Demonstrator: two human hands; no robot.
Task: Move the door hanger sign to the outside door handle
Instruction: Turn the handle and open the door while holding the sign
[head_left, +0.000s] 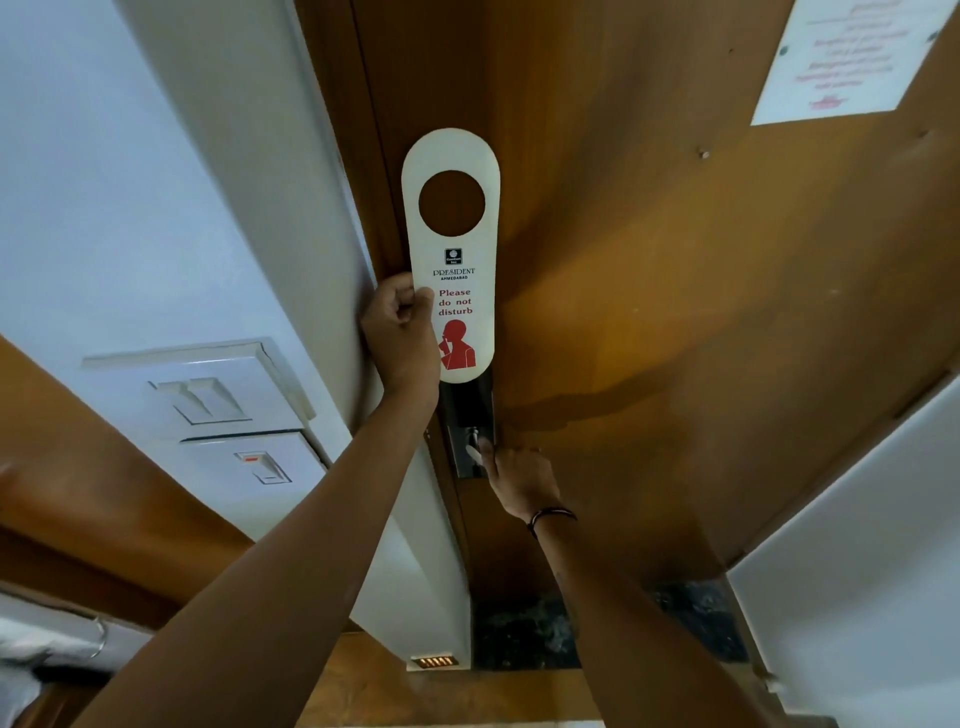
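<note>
Sign: the door hanger sign is a pale card with a round hole near its top and red "Please do not disturb" print. It is held upright in front of the wooden door, off any handle.
Left hand: the left hand is closed on the sign's lower left edge, thumb on the printed face and fingers behind.
Right hand: the right hand is at the lock plate below the sign, fingers curled at the metal lever there. Whether it has a firm grip I cannot tell.
Door: it looks shut against the frame. This is the room side, so the outside handle is not in view.
Step in hand: most likely opening the door while the sign is kept clear.
Doing it well: keep the card away from the door's closing edge so it does not catch or bend. Press the lever fully before pulling. Once the outside handle shows, bring the round hole to its tip and slide the card on until it hangs free.
Surroundings: switch panels sit on the wall at left, and a printed notice is fixed high on the door.
Containers: none visible.
</note>
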